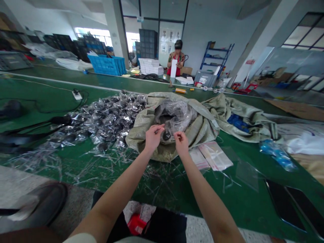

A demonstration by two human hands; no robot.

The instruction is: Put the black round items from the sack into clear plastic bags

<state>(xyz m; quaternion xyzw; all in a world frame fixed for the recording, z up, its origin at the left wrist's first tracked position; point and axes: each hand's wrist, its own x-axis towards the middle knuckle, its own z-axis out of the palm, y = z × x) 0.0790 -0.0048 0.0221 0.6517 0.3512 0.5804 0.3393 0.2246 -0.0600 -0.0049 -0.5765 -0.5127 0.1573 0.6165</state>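
My left hand (153, 137) and my right hand (181, 143) are both closed in a pinch, a short way apart. Between them is a small clear plastic bag (168, 129) with a dark round piece in it, and their fingertips grip its two sides. Just behind, a pale green woven sack (144, 123) lies with its mouth rolled open around a crumpled clear liner (186, 113). Stacks of flat clear bags (215, 156) rest beside my right forearm. Left of the sack spreads a heap of bagged dark round pieces (108, 116).
Thin plastic strips (101, 165) litter the green table's near edge. Two phones (285, 204) lie at the right. A second woven sack (243, 114) holds blue items. Across the table are a person (176, 60) holding a white box, a blue crate (107, 64) and a yellow-orange roll (180, 90).
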